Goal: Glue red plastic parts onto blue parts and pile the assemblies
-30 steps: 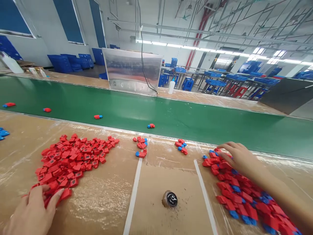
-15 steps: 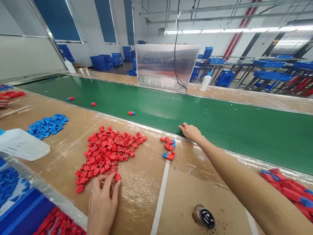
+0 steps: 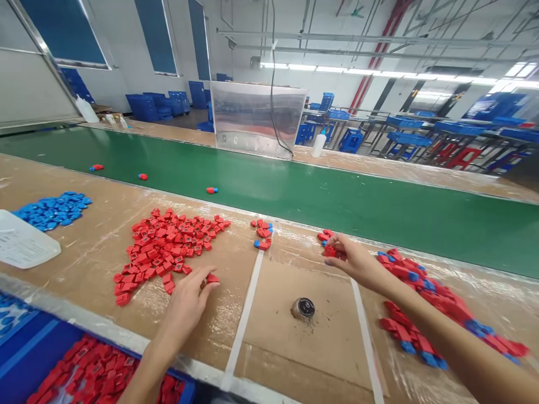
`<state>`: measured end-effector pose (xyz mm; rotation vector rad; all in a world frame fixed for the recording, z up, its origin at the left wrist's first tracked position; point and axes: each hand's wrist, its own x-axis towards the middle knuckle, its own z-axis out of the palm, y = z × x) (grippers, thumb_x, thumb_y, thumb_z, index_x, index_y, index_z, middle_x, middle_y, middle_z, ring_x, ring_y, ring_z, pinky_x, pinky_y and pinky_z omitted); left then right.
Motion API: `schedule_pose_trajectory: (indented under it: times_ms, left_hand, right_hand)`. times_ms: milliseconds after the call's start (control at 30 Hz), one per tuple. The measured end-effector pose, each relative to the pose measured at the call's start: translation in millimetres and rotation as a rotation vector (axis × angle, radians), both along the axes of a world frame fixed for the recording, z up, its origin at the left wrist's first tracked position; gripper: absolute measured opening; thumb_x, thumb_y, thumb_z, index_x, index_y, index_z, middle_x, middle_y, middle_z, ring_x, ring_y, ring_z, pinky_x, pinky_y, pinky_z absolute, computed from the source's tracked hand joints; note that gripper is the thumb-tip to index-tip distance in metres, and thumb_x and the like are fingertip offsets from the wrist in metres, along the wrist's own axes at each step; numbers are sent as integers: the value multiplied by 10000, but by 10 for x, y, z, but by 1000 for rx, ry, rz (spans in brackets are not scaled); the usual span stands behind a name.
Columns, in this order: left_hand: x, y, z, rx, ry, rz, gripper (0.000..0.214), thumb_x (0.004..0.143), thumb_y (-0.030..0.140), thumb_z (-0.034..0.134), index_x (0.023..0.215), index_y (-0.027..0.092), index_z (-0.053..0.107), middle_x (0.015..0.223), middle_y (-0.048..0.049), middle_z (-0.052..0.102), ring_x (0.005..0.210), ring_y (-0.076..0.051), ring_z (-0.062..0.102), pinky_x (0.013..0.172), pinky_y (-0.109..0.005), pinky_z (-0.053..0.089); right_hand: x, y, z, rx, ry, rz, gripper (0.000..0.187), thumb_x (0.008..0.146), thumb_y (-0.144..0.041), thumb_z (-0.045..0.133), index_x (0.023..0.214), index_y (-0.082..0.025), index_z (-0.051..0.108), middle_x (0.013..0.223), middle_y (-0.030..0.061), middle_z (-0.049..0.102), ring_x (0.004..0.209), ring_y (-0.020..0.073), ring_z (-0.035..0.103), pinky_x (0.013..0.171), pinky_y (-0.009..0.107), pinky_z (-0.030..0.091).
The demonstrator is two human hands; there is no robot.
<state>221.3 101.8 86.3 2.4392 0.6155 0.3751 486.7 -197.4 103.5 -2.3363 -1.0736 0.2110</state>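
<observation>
My left hand point(image 3: 187, 300) pinches a small red plastic part point(image 3: 213, 278) at its fingertips, just right of a wide heap of red plastic parts point(image 3: 168, 252). My right hand point(image 3: 351, 261) holds a red part point(image 3: 330, 251) in its fingers, with a few loose red parts point(image 3: 324, 236) beside it. To its right lies a spread of joined red-and-blue parts point(image 3: 421, 297). A small group of red-and-blue parts point(image 3: 261, 234) sits between my hands, near the belt edge.
A green conveyor belt point(image 3: 269, 179) runs behind the table, carrying several red-and-blue parts. A blue part pile point(image 3: 53, 210) and white sheet point(image 3: 23, 241) lie left. A blue bin point(image 3: 96, 370) of red parts sits front left. A round black-topped object point(image 3: 303, 308) stands between white strips.
My right hand has come back from the belt edge to the loose red parts. My left hand has moved up and right along the heap, and the view has shifted.
</observation>
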Motion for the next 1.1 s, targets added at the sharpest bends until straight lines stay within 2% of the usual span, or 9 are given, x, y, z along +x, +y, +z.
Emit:
schedule_pose_trajectory:
  times_ms: [100, 200, 267, 367, 533, 600, 767, 967, 1100]
  left_hand:
    - [62, -255, -45, -520, -149, -46, 341, 878, 383, 580, 1157, 213, 675, 1168, -89, 701, 1046, -244, 628, 923, -356, 473]
    - [136, -529, -129, -1008, -217, -42, 367, 832, 400, 663, 1121, 175, 660, 1096, -90, 727, 919, -196, 672, 888, -325, 507]
    - [179, -677, -165, -1227, -251, -34, 329, 808, 356, 711, 1063, 164, 631, 1029, -79, 739, 914, -176, 684, 912, -313, 502]
    - [218, -827, -174, -1415, -248, -67, 274, 799, 282, 733, 987, 178, 562, 966, -58, 740, 923, -175, 697, 929, -318, 491]
    - [246, -946, -171, -1480, -245, -125, 240, 800, 207, 712, 925, 193, 507, 987, -46, 731, 690, -79, 621, 677, -206, 467]
    - [257, -969, -189, -1464, -247, -110, 251, 778, 187, 726, 894, 190, 503, 971, -41, 734, 661, -63, 580, 652, -189, 445]
    - [270, -1010, -298, -1366, -242, -152, 272, 754, 205, 763, 803, 181, 496, 962, -56, 737, 848, -114, 640, 759, -213, 470]
    - [250, -1073, -363, -1347, -174, -243, 495, 767, 262, 763, 1207, 181, 550, 1114, -102, 708, 1068, -199, 642, 951, -336, 490]
    - [242, -1120, -340, -1340, -139, -286, 348, 784, 299, 750, 1068, 149, 615, 1090, -106, 716, 1061, -217, 661, 1000, -342, 466]
  right_hand:
    - [-367, -366, 49, 85, 125, 50, 216, 892, -344, 530, 1061, -209, 530, 867, 39, 673, 713, 194, 607, 664, 344, 491]
    - [-640, -585, 43, 88, 149, 47, 218, 928, -333, 502, 1075, -210, 604, 972, 67, 680, 852, 216, 634, 733, 383, 515]
    - [-767, -654, 26, 88, 169, 64, 214, 942, -305, 491, 1082, -215, 626, 1040, 74, 679, 901, 218, 637, 744, 384, 528]
    - [-895, -671, 14, 78, 192, 91, 198, 944, -247, 502, 1091, -225, 632, 1062, 62, 679, 939, 209, 637, 773, 373, 533]
    - [-1021, -533, 55, 90, 163, 119, 197, 949, -197, 502, 1103, -239, 619, 1053, 39, 670, 895, 182, 624, 783, 353, 510]
    - [-1054, -444, 71, 86, 137, 115, 191, 951, -199, 508, 1108, -238, 611, 1024, 35, 673, 851, 175, 620, 775, 347, 502]
    - [-1095, -270, 25, 63, 47, 38, 159, 910, -229, 608, 1067, -210, 587, 928, 30, 676, 825, 192, 629, 732, 329, 495]
    - [-1133, -187, -33, 69, -83, 104, 109, 916, -168, 604, 1018, -206, 596, 957, 39, 661, 845, 192, 631, 730, 305, 487]
    - [-1159, -163, -28, 58, -120, 157, 78, 934, -140, 583, 978, -201, 604, 926, 43, 645, 829, 191, 617, 713, 293, 469]
